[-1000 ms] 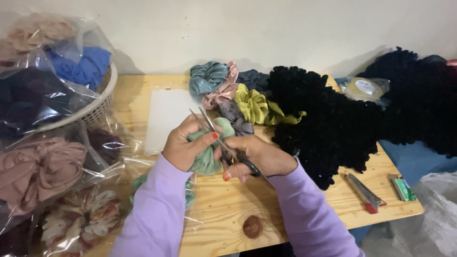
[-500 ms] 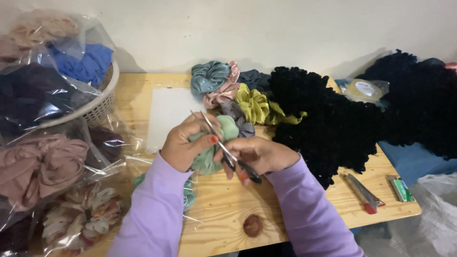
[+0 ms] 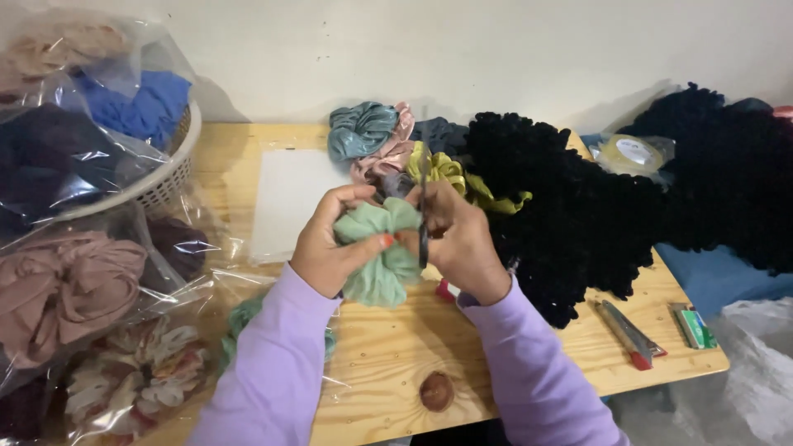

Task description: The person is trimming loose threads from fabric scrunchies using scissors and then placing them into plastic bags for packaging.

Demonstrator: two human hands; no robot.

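Gripping a sage-green scrunchie (image 3: 382, 258) in the left hand (image 3: 326, 248), above the wooden table (image 3: 388, 355), thumb pressing into the fabric. Clasping scissors (image 3: 424, 216) in the right hand (image 3: 462, 244), blades standing nearly upright against the scrunchie's right edge.

Lying behind the hands: a row of teal, pink, grey and yellow-green scrunchies (image 3: 396, 149), touching a heap of black scrunchies (image 3: 570, 206). Resting at far right rear: a clear bag holding a round yellowish roll with a white circular label (image 3: 632, 153). Sitting near the right table edge: a small green rectangular packet (image 3: 694, 326), beside a red-tipped utility knife (image 3: 628, 332). Stacking at left: clear plastic bags of scrunchies (image 3: 74, 281), some in a white basket (image 3: 169, 177). Lying flat behind the left hand: a white sheet (image 3: 285, 198).
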